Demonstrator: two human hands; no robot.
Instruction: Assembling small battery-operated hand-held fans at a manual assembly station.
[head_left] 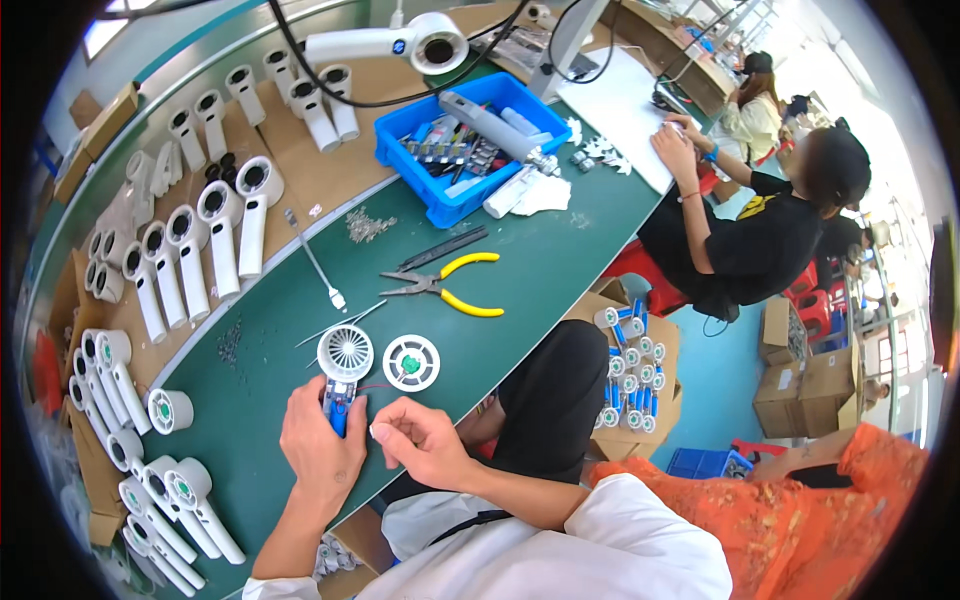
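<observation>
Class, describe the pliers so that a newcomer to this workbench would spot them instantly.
Find the green tabletop, then the blue bin standing on it. Below that bin in the picture, past a narrow black strip, lie the pliers. Their two curved yellow handles, spread apart, distinguish them from that strip.

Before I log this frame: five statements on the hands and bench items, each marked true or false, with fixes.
1. The left hand holds a fan unit. True.
2. The right hand grips the pliers. False: they lie on the green bench.
3. The pliers are red-handled. False: yellow-handled.
4. The white disc lies to the right of the fan unit. True.
5. The blue bin is empty. False: it holds assorted parts.
</observation>
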